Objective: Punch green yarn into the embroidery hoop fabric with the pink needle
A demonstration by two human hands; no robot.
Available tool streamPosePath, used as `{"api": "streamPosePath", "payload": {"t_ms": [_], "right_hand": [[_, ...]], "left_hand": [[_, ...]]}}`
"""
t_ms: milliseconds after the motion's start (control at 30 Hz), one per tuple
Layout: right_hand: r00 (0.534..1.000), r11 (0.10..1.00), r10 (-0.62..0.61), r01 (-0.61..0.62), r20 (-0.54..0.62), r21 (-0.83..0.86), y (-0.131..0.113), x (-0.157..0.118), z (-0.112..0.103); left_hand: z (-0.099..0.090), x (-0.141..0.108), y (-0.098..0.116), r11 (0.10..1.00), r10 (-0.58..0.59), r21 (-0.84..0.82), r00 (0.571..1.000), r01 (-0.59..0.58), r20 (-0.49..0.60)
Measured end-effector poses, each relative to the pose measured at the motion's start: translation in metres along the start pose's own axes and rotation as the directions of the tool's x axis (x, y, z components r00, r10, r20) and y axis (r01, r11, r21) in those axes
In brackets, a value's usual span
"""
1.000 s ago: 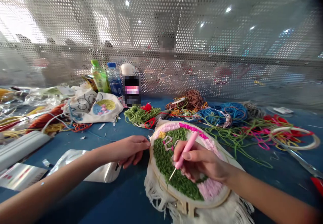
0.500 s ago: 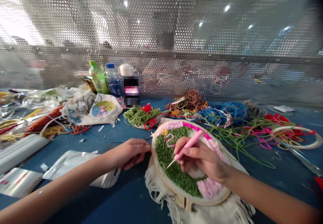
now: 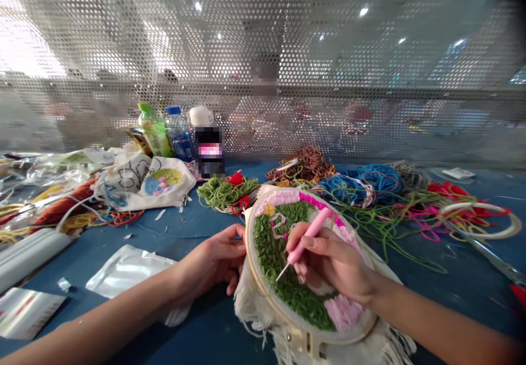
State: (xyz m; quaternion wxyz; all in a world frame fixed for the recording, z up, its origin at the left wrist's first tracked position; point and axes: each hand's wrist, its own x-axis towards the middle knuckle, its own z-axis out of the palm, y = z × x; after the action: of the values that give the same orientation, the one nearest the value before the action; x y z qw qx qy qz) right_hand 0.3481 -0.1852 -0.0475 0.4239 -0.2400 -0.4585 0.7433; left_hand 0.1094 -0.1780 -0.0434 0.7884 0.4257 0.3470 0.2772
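Observation:
My right hand (image 3: 335,263) grips a pink punch needle (image 3: 311,232) like a pen, thumb and fingers closed round its handle. The thin metal tip points down and left, at the edge of the green loops. Beneath it is a round embroidery hoop (image 3: 249,244), stretched with fabric (image 3: 343,313) worked in green, pale pink, magenta and a little yellow yarn. At the hoop's left rim my left hand (image 3: 216,261) is closed on the edge, some of its fingers hidden below. A screw clamp (image 3: 306,340) faces me, and frayed white cloth hangs around the frame.
Tangled yarn in green (image 3: 226,192), brown (image 3: 310,162) and blue (image 3: 365,184) lies behind the hoop. Bottles (image 3: 155,135) stand by a perforated metal screen (image 3: 329,113). Another stitched cloth (image 3: 168,184) is back left, a plastic pouch (image 3: 127,272) by my left forearm, scissors (image 3: 493,258) right.
My left hand has come up against the hoop's left rim and closed on it. The hoop's left side looks slightly raised. The punch needle's tip has shifted slightly down and right.

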Motion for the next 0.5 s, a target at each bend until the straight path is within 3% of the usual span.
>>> {"api": "streamPosePath", "payload": {"t_ms": [200, 333, 433, 500], "right_hand": [[0.997, 0.991, 0.065, -0.069, 0.040, 0.113, 0.005, 0.002, -0.005], [0.996, 0.991, 0.067, -0.073, 0.057, 0.113, 0.005, 0.002, -0.003], [0.997, 0.990, 0.066, -0.070, 0.037, 0.122, 0.004, 0.002, -0.003], [0.997, 0.988, 0.071, -0.074, 0.026, 0.134, 0.004, 0.003, -0.004]], "left_hand": [[0.009, 0.000, -0.011, 0.975, -0.107, -0.192, 0.993, 0.116, 0.054], [0.011, 0.000, -0.012, 0.978, -0.142, -0.151, 0.989, 0.147, 0.045], [0.013, 0.001, -0.011, 0.990, -0.095, -0.104, 0.995, 0.090, -0.036], [0.012, 0.001, -0.009, 0.994, -0.103, 0.025, 0.988, 0.107, -0.115]]}}
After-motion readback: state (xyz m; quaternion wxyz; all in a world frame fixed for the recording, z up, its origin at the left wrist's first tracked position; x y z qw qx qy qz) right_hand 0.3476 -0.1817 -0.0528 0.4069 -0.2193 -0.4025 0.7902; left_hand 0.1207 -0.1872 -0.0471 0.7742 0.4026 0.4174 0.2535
